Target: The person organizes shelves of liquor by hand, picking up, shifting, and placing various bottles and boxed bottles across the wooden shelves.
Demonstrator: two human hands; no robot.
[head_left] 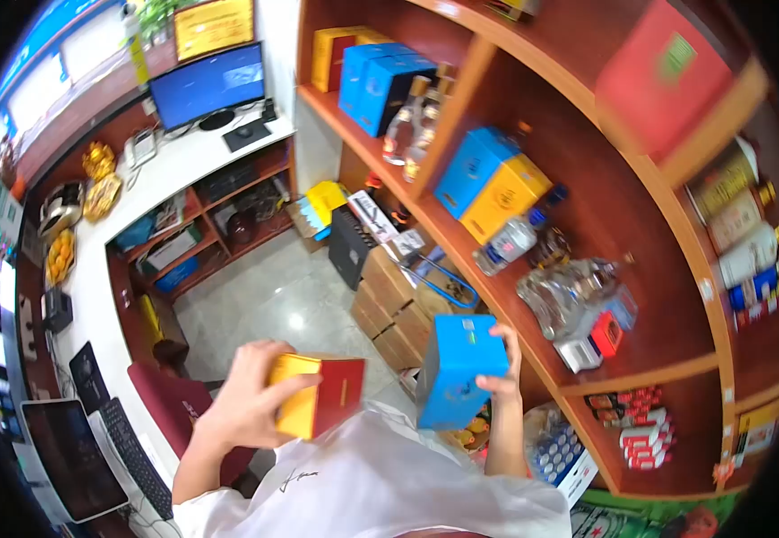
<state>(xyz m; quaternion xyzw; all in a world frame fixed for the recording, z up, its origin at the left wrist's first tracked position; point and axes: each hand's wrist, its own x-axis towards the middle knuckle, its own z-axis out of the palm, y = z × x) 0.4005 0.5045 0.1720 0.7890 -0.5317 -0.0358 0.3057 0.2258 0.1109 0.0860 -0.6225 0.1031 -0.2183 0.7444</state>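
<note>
My left hand (251,394) grips a yellow and dark red box (337,394), with the thumb across its yellow side. A blue box (463,368) is in my right hand (504,372), whose fingers wrap round its right edge. Both boxes are held in front of my white shirt, a short way apart. Beyond them, on the wooden shelf, a blue box (475,166) stands beside a yellow box (506,199), with a clear bottle (506,244) close by.
Wooden shelving (587,389) curves along the right, holding bottles and boxes. Cardboard boxes (380,291) stand on the floor below it. A white counter (125,260) with a monitor (208,87) runs along the left. A dark red chair (165,403) is beside my left arm.
</note>
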